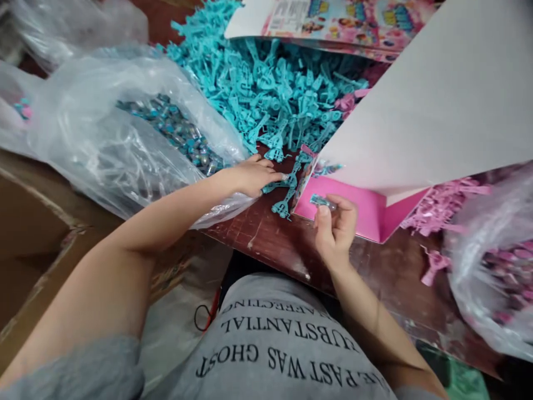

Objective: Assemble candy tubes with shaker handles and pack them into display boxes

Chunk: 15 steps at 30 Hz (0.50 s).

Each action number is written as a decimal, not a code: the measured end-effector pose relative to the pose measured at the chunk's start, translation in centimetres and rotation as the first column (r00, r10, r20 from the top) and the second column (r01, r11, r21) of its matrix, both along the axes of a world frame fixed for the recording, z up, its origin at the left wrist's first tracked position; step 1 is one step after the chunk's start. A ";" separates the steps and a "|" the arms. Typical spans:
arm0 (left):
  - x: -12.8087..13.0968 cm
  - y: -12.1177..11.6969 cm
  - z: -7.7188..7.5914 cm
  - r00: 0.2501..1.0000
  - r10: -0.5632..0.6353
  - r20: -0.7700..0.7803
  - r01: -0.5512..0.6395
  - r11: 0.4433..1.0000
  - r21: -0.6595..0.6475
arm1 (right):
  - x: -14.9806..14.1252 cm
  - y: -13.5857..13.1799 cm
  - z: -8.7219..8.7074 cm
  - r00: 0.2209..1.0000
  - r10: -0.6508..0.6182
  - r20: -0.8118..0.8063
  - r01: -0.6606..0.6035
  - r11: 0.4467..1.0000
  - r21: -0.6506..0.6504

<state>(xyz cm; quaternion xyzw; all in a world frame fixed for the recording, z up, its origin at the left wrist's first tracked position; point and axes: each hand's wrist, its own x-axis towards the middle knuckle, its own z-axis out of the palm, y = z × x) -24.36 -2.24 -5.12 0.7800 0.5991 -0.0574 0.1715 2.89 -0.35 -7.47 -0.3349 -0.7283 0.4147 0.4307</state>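
Observation:
My left hand [250, 175] lies on the dark wooden table [270, 244], fingertips on a teal plastic piece [287, 186] at the near edge of a big heap of teal plastic pieces [270, 83]. My right hand [335, 225] pinches a small teal and silver part [321, 201] just in front of a pink cardboard box [366, 214]. The box's white flap [437, 105] is raised above it. Whether the left fingers grip the teal piece or only touch it is unclear.
A clear plastic bag [125, 128] of small shiny teal parts lies left. Pink plastic pieces [445, 203] and another clear bag [491, 278] lie right. A brown carton [33, 233] stands at far left. A printed box [345, 22] lies behind the heap.

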 end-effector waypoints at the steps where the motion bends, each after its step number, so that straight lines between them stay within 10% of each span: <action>1: 0.2 0.7 0.2 1.000 0.022 0.005 -0.022 1.000 -0.014 | 0.6 -0.1 0.1 1.000 -0.008 0.003 0.009 1.000 -0.019; 9: 2.3 4.4 0.9 0.988 0.134 0.074 -0.144 0.978 0.154 | 0.5 -0.8 -0.3 0.999 0.045 -0.007 -0.046 0.994 -0.099; 15: 1.7 5.4 0.6 0.966 0.143 0.213 -0.144 0.990 -0.010 | 1.3 -0.5 -0.4 0.998 0.049 0.035 -0.047 0.996 -0.072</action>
